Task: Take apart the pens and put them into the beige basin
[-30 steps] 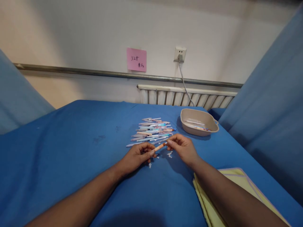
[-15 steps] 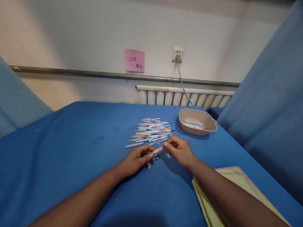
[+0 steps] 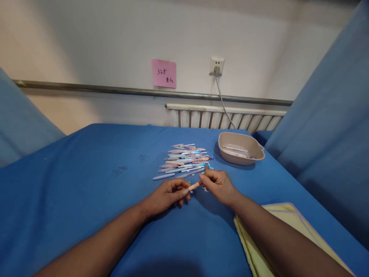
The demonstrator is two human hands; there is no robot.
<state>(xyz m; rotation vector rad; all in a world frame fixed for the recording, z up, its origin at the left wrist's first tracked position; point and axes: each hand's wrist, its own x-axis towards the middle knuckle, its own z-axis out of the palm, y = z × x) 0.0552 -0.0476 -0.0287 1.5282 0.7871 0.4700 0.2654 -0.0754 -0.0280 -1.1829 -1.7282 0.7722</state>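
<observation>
Pinching an orange pen (image 3: 195, 186), your left hand (image 3: 168, 194) is clamping fingers on its eight-o'clock end, your right hand (image 3: 220, 186) at two o'clock; aligned grips are probably helping.

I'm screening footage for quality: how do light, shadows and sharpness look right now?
Head view: the wall looks warmest at left; head view: shadows fall on the blue sheet beneath the right hand and at the bottom edge; head view: the pink note looks fairly crisp, while detail on the orange pen is too small to judge.
</observation>
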